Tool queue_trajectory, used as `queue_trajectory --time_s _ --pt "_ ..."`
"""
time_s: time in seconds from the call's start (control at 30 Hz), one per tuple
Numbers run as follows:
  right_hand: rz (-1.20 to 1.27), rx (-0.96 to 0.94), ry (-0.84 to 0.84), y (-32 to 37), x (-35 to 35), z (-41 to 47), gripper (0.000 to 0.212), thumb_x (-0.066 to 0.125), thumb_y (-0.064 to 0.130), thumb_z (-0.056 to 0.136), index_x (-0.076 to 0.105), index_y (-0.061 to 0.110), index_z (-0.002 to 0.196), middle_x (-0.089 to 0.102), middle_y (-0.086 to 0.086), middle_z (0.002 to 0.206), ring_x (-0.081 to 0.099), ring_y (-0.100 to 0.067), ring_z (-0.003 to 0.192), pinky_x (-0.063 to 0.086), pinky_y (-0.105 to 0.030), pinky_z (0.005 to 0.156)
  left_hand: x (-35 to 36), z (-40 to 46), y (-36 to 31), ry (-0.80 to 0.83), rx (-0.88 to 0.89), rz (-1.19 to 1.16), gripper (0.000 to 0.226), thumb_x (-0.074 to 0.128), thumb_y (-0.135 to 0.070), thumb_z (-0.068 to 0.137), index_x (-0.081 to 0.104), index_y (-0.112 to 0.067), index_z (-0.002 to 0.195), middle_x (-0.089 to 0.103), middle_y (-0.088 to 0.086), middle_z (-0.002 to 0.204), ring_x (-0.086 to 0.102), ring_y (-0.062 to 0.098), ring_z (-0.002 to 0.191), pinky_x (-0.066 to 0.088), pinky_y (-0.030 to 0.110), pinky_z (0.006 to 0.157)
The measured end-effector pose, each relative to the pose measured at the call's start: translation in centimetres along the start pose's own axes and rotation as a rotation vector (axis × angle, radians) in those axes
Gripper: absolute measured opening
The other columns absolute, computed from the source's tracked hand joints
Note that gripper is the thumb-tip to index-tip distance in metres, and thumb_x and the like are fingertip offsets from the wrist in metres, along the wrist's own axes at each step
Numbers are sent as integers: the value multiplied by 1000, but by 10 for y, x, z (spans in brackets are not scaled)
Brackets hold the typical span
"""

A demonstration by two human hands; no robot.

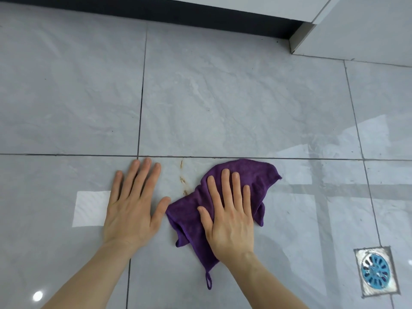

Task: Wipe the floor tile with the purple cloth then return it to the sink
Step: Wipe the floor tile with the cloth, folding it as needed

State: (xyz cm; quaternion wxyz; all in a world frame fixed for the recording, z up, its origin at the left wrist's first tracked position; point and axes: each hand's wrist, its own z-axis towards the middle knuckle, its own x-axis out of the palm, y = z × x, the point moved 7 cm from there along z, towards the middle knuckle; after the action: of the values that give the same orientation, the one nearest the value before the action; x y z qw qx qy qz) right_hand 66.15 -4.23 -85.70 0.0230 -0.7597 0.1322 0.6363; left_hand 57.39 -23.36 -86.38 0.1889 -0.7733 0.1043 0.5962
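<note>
Head view looks straight down onto a glossy grey floor tile crossed by dark grout lines, with both bare forearms reaching in from the bottom edge. On the right, the right hand lies flat, palm down, on the purple cloth, its fingers stretched out and slightly spread, pressing rather than gripping; nothing is closed inside the hand. That cloth is rumpled and spread on the floor just below the horizontal grout line, with a folded corner poking out at the right and a small hanging loop trailing from its near end. Beside it, the left hand rests flat on the bare tile, fingers extended and a little apart, holding nothing; its thumb tip comes just up to the cloth's left edge (whether it actually touches is hard to say). Between the two hands, just beside the cloth's upper left edge, a short line of brownish smears marks the tile. Well off to the lower right sits a square metal floor drain with a round blue grate. Along the top runs a dark baseboard under pale panels. Bright window reflections gleam on the tiles.
</note>
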Motion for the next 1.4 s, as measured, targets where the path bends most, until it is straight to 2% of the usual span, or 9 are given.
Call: queue_trajectory --time_s 0.2,0.33,0.5,0.6,0.7,0.8,0.93,1.13,1.4 --pt "193 22 -165 -9 -14 -9 42 47 34 104 54 22 144 43 0 161 30 -24 154 26 -50 124 0 -1 0 -9 0 -1 73 22 -57 98 16 -20 161 13 2 170 5 21 158 13 53 126" --pt "442 211 -262 -23 -53 2 30 43 35 103 64 22 120 70 9 113 61 -13 104 53 -36 84 -1 -1 0 -22 0 -15 72 22 -57 98 16 -21 161 12 2 170 4 20 158 13 53 126" --pt "855 310 89 -15 -72 19 25 52 31 103 63 20 85 67 5 68 63 -9 65 48 -20 57 -1 -1 0 -28 -4 -28 71 23 -55 98 15 -21 161 13 1 170 3 20 158 13 53 126" --pt "923 218 222 4 -69 17 15 59 36 99 69 26 93 73 8 78 67 -6 74 51 -17 64 -1 -2 1 -36 -3 -49 69 25 -52 99 15 -22 161 11 0 170 2 18 158 11 52 126" --pt "863 214 -12 2 -66 12 20 73 32 91 66 27 109 70 14 95 66 -4 87 53 -18 74 -1 -2 1 -37 2 -44 67 25 -49 100 15 -23 161 11 -1 170 2 18 158 11 52 126" --pt "547 13 -157 25 -42 24 29 74 25 91 66 22 119 62 6 127 61 -14 116 53 -35 93 9 8 26 -17 -65 -76 65 24 -47 101 15 -23 161 12 -1 170 3 18 158 12 53 126" --pt "272 -234 -124 37 -22 12 54 54 43 101 49 19 149 36 -4 164 26 -27 155 29 -51 121 7 9 19 -33 -36 -88 65 23 -47 101 16 -23 160 13 -1 170 4 18 158 14 54 125" --pt "69 -450 -25 50 -6 41 75 46 64 99 34 19 158 24 -4 168 16 -27 158 26 -54 123 1 25 10 -39 -36 -110 64 22 -47 101 16 -23 160 13 -1 170 4 19 158 15 54 125" --pt "39 -527 -90 63 -12 66 69 46 56 103 33 17 158 25 -4 168 16 -26 158 24 -49 125 0 15 1 -60 -4 -85 62 27 -39 101 24 -15 159 17 2 169 9 21 157 17 55 125"
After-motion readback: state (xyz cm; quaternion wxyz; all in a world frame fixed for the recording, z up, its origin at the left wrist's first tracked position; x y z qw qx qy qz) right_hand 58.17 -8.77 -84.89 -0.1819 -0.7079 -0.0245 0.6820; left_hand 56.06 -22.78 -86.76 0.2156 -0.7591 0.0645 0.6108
